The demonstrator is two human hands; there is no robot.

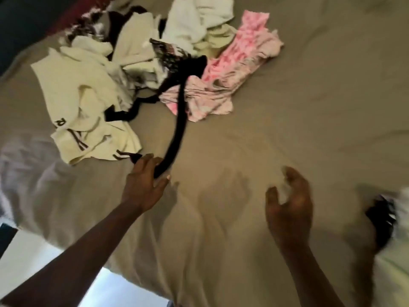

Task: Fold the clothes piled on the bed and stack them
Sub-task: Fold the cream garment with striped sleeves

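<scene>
- Head view, bed: a tan sheet [309, 134] covers the bed, creased near the lower edge.
- Head view, pile: the unfolded clothes lie in a loose heap on the far left part of the sheet. It includes a cream garment [88, 96] with dark lettering at the near left, a white garment [194, 21] at the far side, a pink patterned garment [232, 63] on the right, and a black-and-white patterned piece [168, 52] in the middle.
- Head view, black garment [174, 129]: a long, narrow dark length runs from the middle of the pile down across the sheet toward the person, passing over the edge of the pink patterned garment.
- Head view, left hand [143, 182]: fingers and thumb are closed around the near end of the black garment, just beside the cream garment's corner.
- Head view, right hand [287, 204]: it hovers above bare sheet, well apart from the pile, fingers loosely curled and grasping nothing.
- Head view, right edge: a blurred dark-and-light item [385, 216]; its kind cannot be told.
</scene>
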